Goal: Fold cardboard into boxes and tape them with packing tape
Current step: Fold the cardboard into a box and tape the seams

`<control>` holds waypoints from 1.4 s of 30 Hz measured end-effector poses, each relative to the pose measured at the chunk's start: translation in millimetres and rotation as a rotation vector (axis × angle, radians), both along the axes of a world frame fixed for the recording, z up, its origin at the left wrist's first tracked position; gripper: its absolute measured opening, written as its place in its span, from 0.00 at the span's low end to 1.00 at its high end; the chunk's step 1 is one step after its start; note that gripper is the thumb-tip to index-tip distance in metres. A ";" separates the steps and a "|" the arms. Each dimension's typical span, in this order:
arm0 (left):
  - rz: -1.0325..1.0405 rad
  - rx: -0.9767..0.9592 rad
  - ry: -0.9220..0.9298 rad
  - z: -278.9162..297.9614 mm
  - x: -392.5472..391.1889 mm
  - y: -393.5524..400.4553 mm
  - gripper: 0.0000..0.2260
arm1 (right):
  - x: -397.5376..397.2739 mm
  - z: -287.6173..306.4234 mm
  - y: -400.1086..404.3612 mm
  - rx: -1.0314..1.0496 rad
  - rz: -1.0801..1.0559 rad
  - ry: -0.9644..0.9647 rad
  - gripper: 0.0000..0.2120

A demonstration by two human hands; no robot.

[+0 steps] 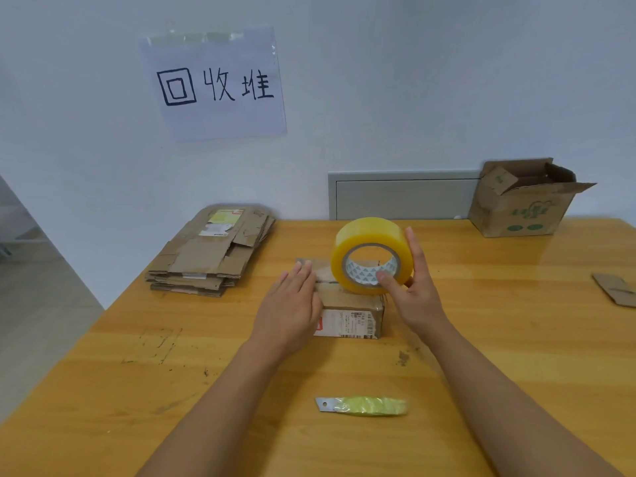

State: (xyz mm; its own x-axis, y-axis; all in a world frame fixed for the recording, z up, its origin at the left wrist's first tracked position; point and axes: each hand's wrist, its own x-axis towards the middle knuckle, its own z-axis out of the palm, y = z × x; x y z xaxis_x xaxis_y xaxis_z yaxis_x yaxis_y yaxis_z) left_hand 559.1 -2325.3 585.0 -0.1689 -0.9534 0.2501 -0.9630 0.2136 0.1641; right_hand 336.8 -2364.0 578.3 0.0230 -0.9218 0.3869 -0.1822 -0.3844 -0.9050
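Head | right hand grips tape roll | left hand flat on box

- A white paper sign taped to the wall, up and to the left of the left hand, reads 回收堆 in black handwritten strokes.
- The shipping label on the small box's front, just right of that hand, carries print too small to read.
- Green print on the open box, beyond the right hand, is illegible.
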 end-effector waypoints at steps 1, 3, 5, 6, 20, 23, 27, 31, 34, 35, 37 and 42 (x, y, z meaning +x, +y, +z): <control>-0.004 0.023 0.003 -1.3 -0.8 -0.4 0.39 | 0.2 0.0 -0.2 -0.001 0.004 0.002 0.39; 0.002 0.043 0.003 -2.7 -2.7 -1.2 0.45 | 0.3 0.6 -0.6 0.006 0.012 0.002 0.38; 0.014 0.037 -0.019 -3.8 -3.2 -2.5 0.48 | -0.6 2.3 -2.0 -0.001 0.027 0.014 0.37; 0.016 0.032 -0.029 -4.2 -3.2 -2.5 0.48 | -1.9 4.4 -2.4 -0.009 0.038 0.024 0.36; 0.042 0.038 -0.114 -2.2 -7.4 -2.8 0.42 | -72.4 -9.1 -11.2 -0.061 -0.191 0.155 0.31; 0.039 0.055 -0.109 0.2 -7.4 -1.6 0.42 | -76.2 -11.0 -10.1 -0.077 -0.210 0.200 0.31; 0.037 0.066 -0.130 0.7 -5.9 -2.2 0.43 | -79.8 -19.9 -8.2 -0.077 -0.202 0.227 0.32; 0.015 0.029 -0.203 3.5 -4.2 -3.6 0.40 | -78.4 -26.4 -6.6 -0.052 -0.207 0.214 0.31; -0.023 0.046 -0.251 10.0 -8.9 -4.3 0.40 | -78.7 -28.2 -4.6 -0.053 -0.208 0.229 0.32; -0.033 0.056 -0.242 11.7 -12.4 -3.6 0.40 | -78.8 -29.1 -3.8 -0.053 -0.208 0.234 0.32; -0.036 0.057 -0.228 14.8 -23.8 -1.1 0.39 | -78.9 -30.4 -2.3 -0.046 -0.216 0.243 0.34; -0.089 0.077 -0.200 9.2 -69.1 -4.8 0.39 | -76.8 -32.4 1.8 -0.049 -0.229 0.274 0.35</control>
